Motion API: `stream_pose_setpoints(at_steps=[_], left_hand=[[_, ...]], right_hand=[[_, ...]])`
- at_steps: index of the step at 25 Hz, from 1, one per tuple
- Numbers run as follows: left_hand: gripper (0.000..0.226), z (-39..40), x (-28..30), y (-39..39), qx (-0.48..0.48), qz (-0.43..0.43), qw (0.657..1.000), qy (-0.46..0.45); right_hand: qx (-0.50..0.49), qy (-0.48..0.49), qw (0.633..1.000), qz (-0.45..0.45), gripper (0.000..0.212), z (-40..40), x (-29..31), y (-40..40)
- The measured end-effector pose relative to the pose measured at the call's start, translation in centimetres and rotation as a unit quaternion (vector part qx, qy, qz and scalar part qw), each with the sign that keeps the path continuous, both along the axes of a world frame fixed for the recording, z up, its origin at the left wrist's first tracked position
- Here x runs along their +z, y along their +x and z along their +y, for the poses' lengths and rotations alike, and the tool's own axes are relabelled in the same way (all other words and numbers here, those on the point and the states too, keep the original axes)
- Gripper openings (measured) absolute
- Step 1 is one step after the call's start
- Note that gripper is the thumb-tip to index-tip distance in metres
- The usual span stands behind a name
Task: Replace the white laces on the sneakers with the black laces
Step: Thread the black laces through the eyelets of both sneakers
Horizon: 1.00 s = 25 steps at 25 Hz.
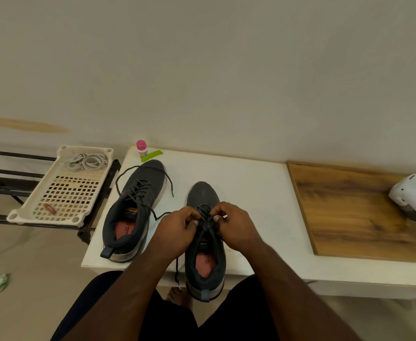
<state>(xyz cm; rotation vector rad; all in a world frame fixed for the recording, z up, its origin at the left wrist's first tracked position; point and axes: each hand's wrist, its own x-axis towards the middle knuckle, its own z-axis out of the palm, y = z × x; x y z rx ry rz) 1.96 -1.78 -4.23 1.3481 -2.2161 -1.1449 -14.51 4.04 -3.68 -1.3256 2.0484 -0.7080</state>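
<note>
Biggest risk now: if I tug unevenly, the black lace (208, 225) slips back out of the eyelets. My left hand (177, 228) and right hand (235, 226) are both pinched tight on it, right over the near sneaker (205, 242). White laces (88, 161) sit in the tray (61, 190), far left.

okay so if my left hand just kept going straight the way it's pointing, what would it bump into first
Probably your right hand. The left hand points right across the sneaker, pinching the black lace, and the right hand's fingers sit just across that lace; depth is hard to judge.
</note>
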Motion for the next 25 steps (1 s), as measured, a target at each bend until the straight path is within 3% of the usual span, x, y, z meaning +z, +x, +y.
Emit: stream_pose_setpoints(at_steps=[3,11,15,20,25], left_hand=[[0.026,-0.9,-0.1,-0.7,-0.008,-0.018,0.998,-0.056],[0.019,-2.0,-0.6,-2.3,-0.05,-0.06,0.993,-0.084],[0.018,-2.1,-0.5,-2.1,0.003,-0.012,0.999,-0.037],[0.016,-2.3,-0.1,-1.3,-0.02,0.014,1.0,-0.013],[0.015,-1.9,-0.4,-1.4,0.066,0.057,0.996,0.02]], right_hand=[[-0.041,-0.009,0.997,-0.07,0.026,0.2,-0.4,-0.3],[-0.057,0.003,0.995,-0.078,0.026,0.1,-1.1,-0.4],[-0.075,0.003,0.992,-0.097,0.024,0.2,-1.1,-0.3],[-0.066,0.001,0.995,-0.078,0.019,0.0,-0.9,-0.2],[-0.06,0.003,0.997,-0.055,0.019,-0.1,-1.0,-0.2]])
